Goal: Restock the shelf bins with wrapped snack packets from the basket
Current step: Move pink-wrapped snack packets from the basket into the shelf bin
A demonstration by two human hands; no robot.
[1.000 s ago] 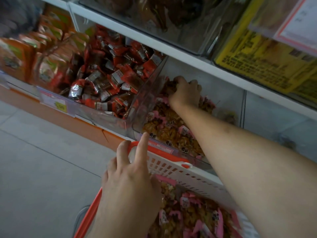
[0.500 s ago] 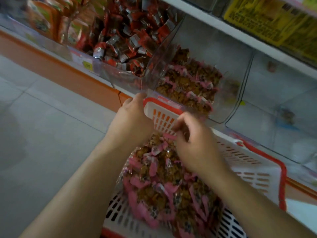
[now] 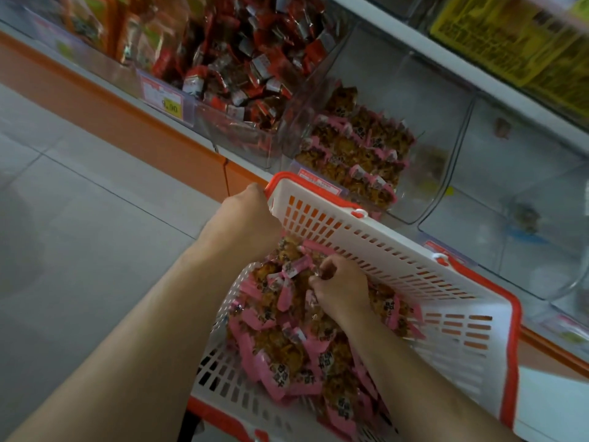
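The small pink-edged clear-wrapped snack packets (image 3: pixel 287 349), too many to count in the one white slotted plastic basket with orange rim (image 3: pixel 414 269), look light, crinkly and slippery, so the right hand (image 3: pixel 339 287) curls its fingers around a bunch while the left hand (image 3: pixel 247 224) grips the rim, near the one partly filled clear plastic shelf bin (image 3: pixel 424 173).

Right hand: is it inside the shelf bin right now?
No, the right hand is down in the basket, curled on pink packets.

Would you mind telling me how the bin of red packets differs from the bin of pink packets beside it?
The red-packet bin is heaped high; the pink-packet bin holds a lower layer, its back wall bare. The red-packet bin's wrappers are red and silver; the pink-packet bin's are pink-edged over brown snacks. Both are clear plastic with front price labels.
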